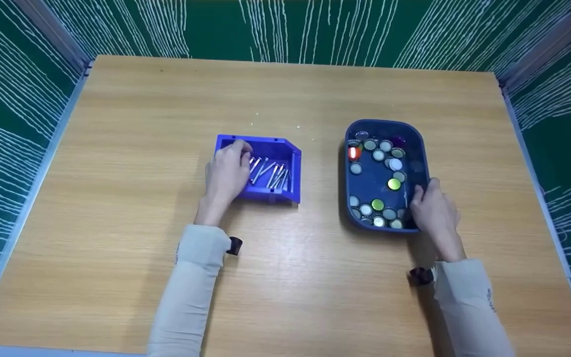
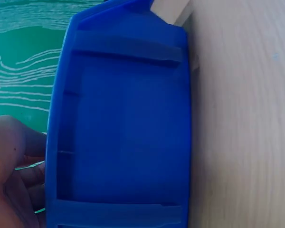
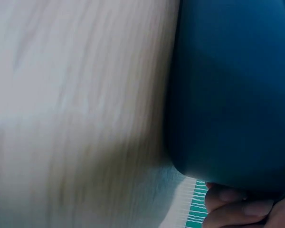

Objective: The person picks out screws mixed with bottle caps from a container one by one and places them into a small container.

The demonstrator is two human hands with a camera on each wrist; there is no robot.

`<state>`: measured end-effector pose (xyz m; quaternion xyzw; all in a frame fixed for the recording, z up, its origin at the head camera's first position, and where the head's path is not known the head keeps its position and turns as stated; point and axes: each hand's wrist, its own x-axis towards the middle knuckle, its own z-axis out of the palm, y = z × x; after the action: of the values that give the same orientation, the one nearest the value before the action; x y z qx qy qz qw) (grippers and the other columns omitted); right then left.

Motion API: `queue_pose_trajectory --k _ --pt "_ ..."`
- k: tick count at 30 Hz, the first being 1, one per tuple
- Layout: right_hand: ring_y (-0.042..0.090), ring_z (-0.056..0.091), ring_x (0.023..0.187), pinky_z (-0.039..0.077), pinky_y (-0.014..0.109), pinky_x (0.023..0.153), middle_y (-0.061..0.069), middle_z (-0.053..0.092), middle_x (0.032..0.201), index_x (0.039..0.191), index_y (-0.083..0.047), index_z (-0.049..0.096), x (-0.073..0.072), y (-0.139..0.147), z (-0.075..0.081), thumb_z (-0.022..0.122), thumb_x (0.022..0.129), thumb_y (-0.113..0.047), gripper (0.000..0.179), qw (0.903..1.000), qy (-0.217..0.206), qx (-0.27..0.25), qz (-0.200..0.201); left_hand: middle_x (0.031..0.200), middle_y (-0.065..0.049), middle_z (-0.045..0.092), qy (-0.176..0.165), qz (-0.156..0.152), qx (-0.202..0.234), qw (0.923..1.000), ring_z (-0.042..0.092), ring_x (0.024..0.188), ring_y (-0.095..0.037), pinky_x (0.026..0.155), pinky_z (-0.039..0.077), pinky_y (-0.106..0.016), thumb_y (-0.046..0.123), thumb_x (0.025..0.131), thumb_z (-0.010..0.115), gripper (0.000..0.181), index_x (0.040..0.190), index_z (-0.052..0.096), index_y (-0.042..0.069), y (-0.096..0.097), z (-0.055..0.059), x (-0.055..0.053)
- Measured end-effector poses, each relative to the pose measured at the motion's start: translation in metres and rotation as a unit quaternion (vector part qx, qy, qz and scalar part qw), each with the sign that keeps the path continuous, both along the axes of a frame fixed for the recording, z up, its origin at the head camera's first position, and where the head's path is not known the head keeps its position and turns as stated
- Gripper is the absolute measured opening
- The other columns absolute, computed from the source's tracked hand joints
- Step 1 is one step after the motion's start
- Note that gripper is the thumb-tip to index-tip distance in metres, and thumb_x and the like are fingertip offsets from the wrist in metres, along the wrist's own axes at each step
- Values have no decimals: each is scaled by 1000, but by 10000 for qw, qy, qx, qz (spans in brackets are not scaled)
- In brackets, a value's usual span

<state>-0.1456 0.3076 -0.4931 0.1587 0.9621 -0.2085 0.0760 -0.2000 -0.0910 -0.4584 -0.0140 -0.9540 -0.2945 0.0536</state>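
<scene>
In the head view a blue plastic bin (image 1: 293,163) holds several thin silvery screws or nails (image 1: 275,176). My left hand (image 1: 227,171) lies over the bin's left side, fingers bent, fingertips inside the rim beside the metal pieces. Whatever lies under those fingertips is hidden, also in the left wrist view, where the bin's outer wall (image 2: 123,123) fills the middle. A dark blue tray (image 1: 372,181) contains several bottle caps (image 1: 393,184). At its near right corner my right hand (image 1: 435,208) grips the wall; in the right wrist view the fingers (image 3: 237,209) curl at the tray's edge.
Bin and tray stand apart on a wooden table (image 1: 290,277). Small pale specks lie behind the bin. Green panels with white streaks (image 1: 315,32) border the table at the back and sides. A dark strap piece (image 1: 234,245) sticks out at the left cuff.
</scene>
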Motion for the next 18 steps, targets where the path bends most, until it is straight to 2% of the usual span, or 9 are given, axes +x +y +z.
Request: queue_pose_trajectory --k 9,18 --pt "45 59 88 40 44 61 32 58 98 121 6 42 4 1 0 25 106 -35 47 10000 57 15 11 107 -7 74 303 71 502 9983 69 99 -27 82 52 -49 18 97 56 19 110 69 12 -7 5 4" --pt "43 58 90 40 40 63 32 56 105 127 8 39 0 5 2 22 106 -38 53 9994 -168 -305 94 104 -7 74 305 138 954 9949 68 94 -24 84 50 -43 17 96 58 21 113 67 11 -11 4 8"
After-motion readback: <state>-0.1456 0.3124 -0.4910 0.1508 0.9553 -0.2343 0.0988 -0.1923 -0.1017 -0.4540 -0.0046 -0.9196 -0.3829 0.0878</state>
